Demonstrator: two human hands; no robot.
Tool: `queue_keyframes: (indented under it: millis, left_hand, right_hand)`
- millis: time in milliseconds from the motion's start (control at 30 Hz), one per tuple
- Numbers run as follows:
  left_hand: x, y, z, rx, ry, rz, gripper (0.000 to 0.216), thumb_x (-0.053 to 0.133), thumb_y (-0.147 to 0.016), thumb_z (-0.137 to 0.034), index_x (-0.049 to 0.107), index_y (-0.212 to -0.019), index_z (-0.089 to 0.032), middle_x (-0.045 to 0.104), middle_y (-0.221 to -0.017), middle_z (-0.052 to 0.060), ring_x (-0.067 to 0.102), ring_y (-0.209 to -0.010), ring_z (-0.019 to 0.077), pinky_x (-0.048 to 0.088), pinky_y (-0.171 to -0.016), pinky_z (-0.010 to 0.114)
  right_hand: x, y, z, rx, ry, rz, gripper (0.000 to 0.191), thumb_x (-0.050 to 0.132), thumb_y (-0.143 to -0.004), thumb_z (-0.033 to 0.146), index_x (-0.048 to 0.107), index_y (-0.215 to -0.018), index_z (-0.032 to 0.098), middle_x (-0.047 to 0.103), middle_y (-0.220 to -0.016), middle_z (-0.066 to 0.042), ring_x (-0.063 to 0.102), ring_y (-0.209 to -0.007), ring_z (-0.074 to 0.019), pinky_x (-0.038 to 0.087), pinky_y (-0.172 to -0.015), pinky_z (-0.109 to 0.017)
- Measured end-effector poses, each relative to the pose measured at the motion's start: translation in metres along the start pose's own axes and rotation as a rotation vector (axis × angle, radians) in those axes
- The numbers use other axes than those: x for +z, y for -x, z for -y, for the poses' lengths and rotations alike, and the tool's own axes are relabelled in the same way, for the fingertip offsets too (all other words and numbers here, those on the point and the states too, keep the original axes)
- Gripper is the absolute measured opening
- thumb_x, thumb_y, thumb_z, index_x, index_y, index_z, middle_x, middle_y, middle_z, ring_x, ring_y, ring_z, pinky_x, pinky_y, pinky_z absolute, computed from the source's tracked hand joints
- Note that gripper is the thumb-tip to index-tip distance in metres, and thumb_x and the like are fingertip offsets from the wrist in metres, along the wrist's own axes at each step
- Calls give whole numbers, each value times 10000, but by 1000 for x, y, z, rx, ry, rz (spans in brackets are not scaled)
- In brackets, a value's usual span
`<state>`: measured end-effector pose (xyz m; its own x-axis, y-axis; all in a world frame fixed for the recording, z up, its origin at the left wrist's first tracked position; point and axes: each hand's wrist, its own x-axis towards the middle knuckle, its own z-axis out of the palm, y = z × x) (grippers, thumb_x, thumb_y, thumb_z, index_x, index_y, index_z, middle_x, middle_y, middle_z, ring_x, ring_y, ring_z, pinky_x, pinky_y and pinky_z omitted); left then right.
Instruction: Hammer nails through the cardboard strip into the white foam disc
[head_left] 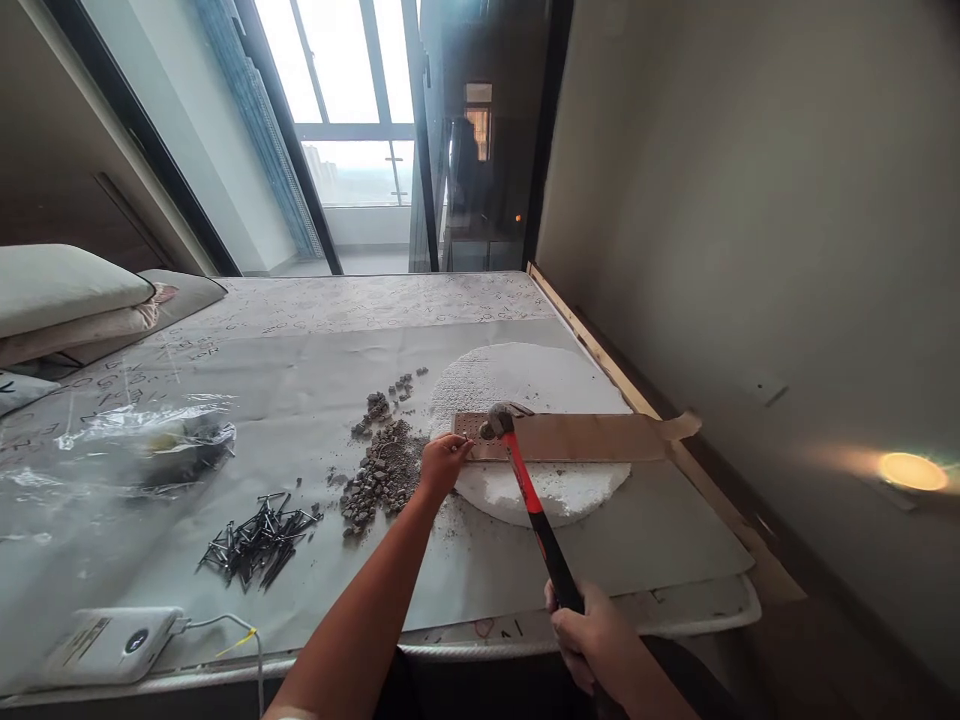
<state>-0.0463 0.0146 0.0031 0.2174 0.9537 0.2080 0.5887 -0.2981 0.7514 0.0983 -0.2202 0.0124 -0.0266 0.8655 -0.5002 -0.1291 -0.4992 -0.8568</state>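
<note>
Closest to the camera, the right hand (589, 632) is wrapped around the black lower part of a red and black claw hammer (528, 485); the hammer slopes away forward and to the left, and its metal head is over the brown board (592, 438), just beside the fingers of the left hand (442, 460); whether the head touches the board, I cannot tell. Left thumb and fingertips are pinched together on what looks to be a small nail (465, 437), at the left part of the board; its details are too small to see. Board lies flat across a white round slab (517, 370), and its right end reaches past the slab toward a wooden strip (592, 345) along the edge of the bed; to the left of the slab is spread grey rubble (379, 475); nearer to the camera lies a heap of dark nails (262, 540), well apart from both hands; further left are a clear plastic bag (165, 440) and a white power bank (112, 645) with a cable (225, 618).
</note>
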Motion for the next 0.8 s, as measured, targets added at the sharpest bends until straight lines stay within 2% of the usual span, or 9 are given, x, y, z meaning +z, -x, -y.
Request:
queue_keyframes:
  millis: [233,400,500,667,800]
  left_hand:
    - [5,2,5,55,-21,-38,178,564,-772,-271,679,-680,-172,655,-710,29,560,-675,131,386,-652,228]
    - [4,5,7,63,-59,-34,170,565,-779,-264,673,-680,-178,657,-727,35,563,-712,140,391,-671,233]
    - [4,6,9,74,-60,-36,178,557,-787,-270,671,-684,-181,659,-738,36,564,-732,145,392,-686,238]
    - [5,7,14,97,-63,-51,188,562,-779,-259,662,-648,-169,653,-723,46,562,-723,148,384,-673,240]
    - [7,7,17,110,-76,-66,202,553,-784,-264,656,-640,-166,649,-717,43,558,-712,146,376,-656,237]
  right_hand:
    - [3,4,10,-28,67,-26,133,423,-620,278,373,-728,219,238,-365,131,231,-261,-61,171,-288,-190]
    - [0,8,20,-93,191,-114,136,494,-643,286,419,-730,212,294,-396,103,279,-308,-62,222,-349,-201]
    - [6,5,22,-134,253,-168,104,495,-640,252,432,-710,210,279,-407,101,258,-321,-54,221,-367,-202]
    - [18,0,26,-20,265,-137,76,449,-626,220,391,-675,216,238,-395,106,235,-298,-62,205,-346,-205]
    - [10,9,36,-81,313,-178,91,479,-663,243,426,-730,211,300,-420,94,298,-341,-76,259,-387,-205]
